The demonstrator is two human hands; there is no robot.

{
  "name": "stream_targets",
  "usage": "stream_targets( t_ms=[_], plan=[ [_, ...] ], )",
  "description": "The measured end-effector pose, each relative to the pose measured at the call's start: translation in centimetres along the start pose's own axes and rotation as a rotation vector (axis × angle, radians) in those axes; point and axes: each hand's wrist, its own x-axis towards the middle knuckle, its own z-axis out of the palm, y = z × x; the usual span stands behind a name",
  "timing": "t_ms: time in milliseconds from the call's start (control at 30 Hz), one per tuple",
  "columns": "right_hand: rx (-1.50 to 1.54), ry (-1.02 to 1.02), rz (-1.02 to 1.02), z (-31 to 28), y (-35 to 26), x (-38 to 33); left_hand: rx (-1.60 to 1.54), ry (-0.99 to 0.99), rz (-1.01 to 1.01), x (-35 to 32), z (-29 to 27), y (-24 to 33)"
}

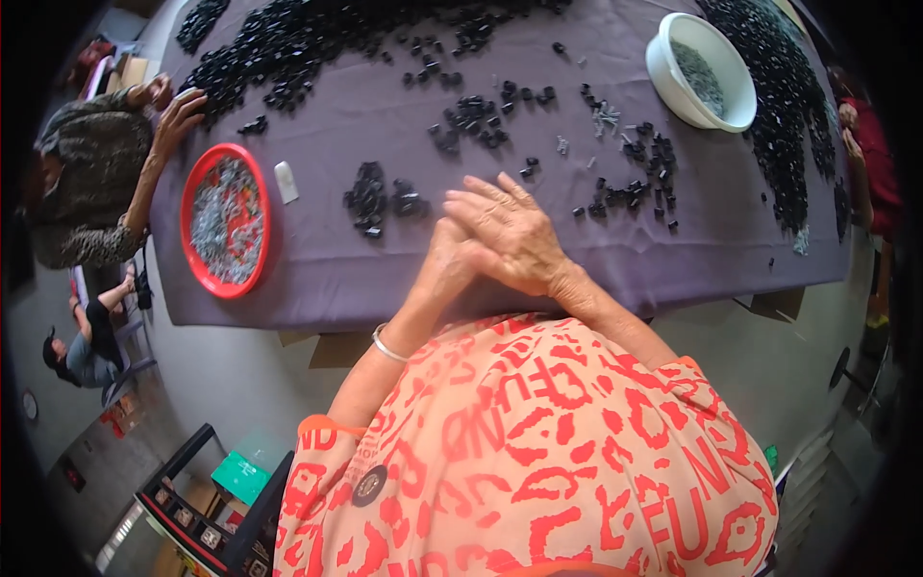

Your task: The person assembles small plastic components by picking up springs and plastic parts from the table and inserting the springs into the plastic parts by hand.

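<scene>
Right hand (510, 236) lies flat over left hand (447, 264), holding nothing; nearby small black plastic pieces (370, 200) look light, stiff, pinchable.

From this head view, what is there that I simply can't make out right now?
- Left hand: mostly covered by the right hand lying across it; whether anything sits between the palms is hidden.
- Small black parts on the purple cloth: too small to tell their shape.
- Grey pieces in the red tray and white bowl: too fine to identify.
- Table's far end: cut off by the top edge.
</scene>
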Motion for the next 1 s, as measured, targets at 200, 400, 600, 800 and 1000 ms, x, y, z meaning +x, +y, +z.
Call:
stream_targets(
  t_ms=[200,400,600,800,1000],
  plan=[
    [-0.086,0.052,-0.035,-0.7,-0.5,1.9,0.162,0.0,0.029,0.4,0.8,0.6],
    [-0.083,-0.135,0.011,0.1,-0.3,2.1,0.089,0.072,0.196,0.6,0.8,-1.1],
    [-0.123,-0.112,0.005,0.5,0.3,1.8,0.211,0.138,0.177,0.8,1.1,-1.2],
    [-0.053,0.062,-0.01,0.2,-0.1,1.7,0.102,0.051,0.097,0.3,0.8,-0.1],
    [-0.443,0.483,0.291,-5.5,2.2,-2.0,-0.046,0.067,-0.196,-1.0,2.0,1.4]
  ],
)
